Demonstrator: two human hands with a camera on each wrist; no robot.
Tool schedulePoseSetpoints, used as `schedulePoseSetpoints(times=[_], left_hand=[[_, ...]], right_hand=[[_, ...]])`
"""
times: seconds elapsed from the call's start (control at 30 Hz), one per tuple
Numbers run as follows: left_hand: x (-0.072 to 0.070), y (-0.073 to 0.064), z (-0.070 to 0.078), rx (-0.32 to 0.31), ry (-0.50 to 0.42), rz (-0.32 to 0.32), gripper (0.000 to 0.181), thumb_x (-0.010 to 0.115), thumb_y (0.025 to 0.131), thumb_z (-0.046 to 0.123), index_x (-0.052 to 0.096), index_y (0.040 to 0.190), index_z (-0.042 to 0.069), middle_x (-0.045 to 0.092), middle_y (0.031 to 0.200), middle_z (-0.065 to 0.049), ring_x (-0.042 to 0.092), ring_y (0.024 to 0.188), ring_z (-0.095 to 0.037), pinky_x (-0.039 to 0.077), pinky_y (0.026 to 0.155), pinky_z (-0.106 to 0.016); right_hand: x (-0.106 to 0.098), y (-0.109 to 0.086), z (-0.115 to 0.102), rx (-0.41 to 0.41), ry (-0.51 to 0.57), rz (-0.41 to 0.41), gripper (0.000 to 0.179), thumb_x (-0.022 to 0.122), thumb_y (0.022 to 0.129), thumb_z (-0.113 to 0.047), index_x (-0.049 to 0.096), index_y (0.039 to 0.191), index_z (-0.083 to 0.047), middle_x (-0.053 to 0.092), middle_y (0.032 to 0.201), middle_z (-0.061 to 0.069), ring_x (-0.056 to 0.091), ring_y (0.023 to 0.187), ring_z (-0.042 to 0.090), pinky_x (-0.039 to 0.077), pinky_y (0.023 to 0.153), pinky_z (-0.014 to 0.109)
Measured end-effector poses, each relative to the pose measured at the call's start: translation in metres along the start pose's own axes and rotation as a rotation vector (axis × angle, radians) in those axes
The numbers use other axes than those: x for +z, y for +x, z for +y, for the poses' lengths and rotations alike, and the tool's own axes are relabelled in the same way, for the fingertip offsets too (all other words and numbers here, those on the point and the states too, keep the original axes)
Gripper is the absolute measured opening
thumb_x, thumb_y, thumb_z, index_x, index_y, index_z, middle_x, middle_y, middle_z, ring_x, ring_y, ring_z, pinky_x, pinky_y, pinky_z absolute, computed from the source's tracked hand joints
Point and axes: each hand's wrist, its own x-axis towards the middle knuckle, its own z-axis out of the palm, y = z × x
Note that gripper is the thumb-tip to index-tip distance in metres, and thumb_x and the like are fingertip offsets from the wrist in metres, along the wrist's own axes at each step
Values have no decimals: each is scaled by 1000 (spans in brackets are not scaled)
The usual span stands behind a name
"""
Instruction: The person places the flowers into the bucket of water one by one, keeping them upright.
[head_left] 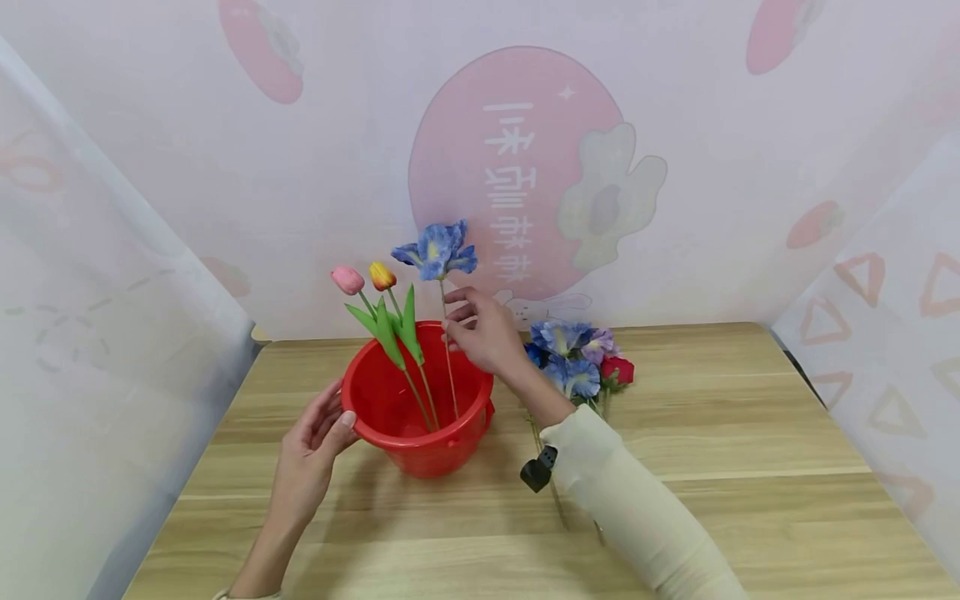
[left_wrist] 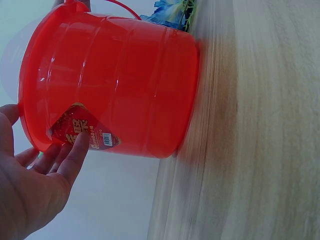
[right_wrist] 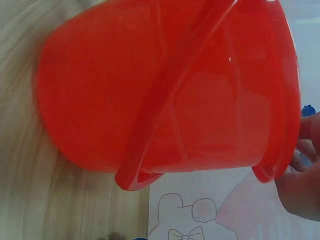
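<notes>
While the left hand [head_left: 315,429] holds the rim of a round red plastic bucket [head_left: 427,460] between thumb and fingers, the right hand [head_left: 483,332] pinches the thin stem of a ruffled blue flower with a yellowish centre [head_left: 437,250]. That stem's lower part is inside the bucket, its bloom well above the rim; whether its tip rests on the bottom, I cannot tell.

The work looks partly done: a pink tulip [head_left: 348,280] and a yellow-and-red tulip [head_left: 382,276], both green-leaved, already lean in the bucket. Apparently left to place are the ruffled blue blooms [head_left: 576,379], a pale purple flower [head_left: 600,344] and a red flower [head_left: 618,370], lying right of the bucket on the wood-grain worktop [head_left: 690,467].
</notes>
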Motion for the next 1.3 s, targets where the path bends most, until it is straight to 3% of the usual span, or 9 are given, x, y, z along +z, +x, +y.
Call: schedulePoseSetpoints(times=[0.23, 0.4, 0.6, 0.73, 0.87, 1.03, 1.3], left_hand=[[0, 1, -1, -5, -8, 1, 59, 64, 109, 16, 44, 164, 11, 57, 154, -20, 69, 129, -12, 65, 92, -22], [0, 0, -3, 2, -19, 2, 58, 63, 109, 14, 44, 164, 11, 57, 154, -19, 69, 129, -13, 65, 92, -23], [0, 0, -2, 11, -33, 1, 57, 63, 109, 12, 45, 163, 11, 58, 152, -18, 70, 127, -12, 65, 92, -24], [0, -1, -1, 7, -30, 0, 57, 63, 109, 12, 45, 163, 10, 58, 153, -19, 70, 127, -11, 65, 92, -24], [1, 0, -2, 3, -18, -3, 58, 63, 109, 14, 44, 164, 10, 56, 154, -21, 69, 128, -11, 65, 92, -23], [3, 0, -3, 11, -8, -4, 57, 63, 109, 14, 44, 164, 12, 56, 155, -21, 69, 128, -10, 65, 91, -23], [1, 0, -4, 0, -21, 4, 57, 63, 110, 14, 44, 164, 12, 57, 154, -19, 69, 128, -11, 65, 92, -23]], right_hand=[[6, 7, 0, -44, -63, -4, 36, 68, 105, -10, 63, 141, -8, 77, 113, 16, 80, 88, 27, 69, 74, 31], [13, 9, -1, -27, -104, -27, 34, 67, 105, -9, 65, 139, -8, 79, 107, 13, 80, 83, 29, 68, 70, 28], [20, 12, -6, 3, -197, -49, 33, 68, 104, -9, 66, 137, -11, 79, 100, 7, 77, 77, 18, 65, 66, 24], [22, 11, -8, 24, -276, -56, 34, 69, 104, -11, 67, 138, -11, 80, 105, 7, 77, 85, 15, 67, 71, 27], [18, 7, -13, 69, -319, -67, 38, 69, 104, -14, 65, 142, -11, 79, 115, 9, 77, 100, 21, 68, 80, 33], [8, -3, -20, 122, -313, -73, 43, 71, 103, -17, 64, 145, -9, 77, 122, 10, 76, 111, 25, 68, 88, 39], [-3, -15, -22, 125, -258, -87, 43, 73, 102, -18, 65, 144, -11, 75, 121, 10, 75, 109, 26, 69, 87, 40]])
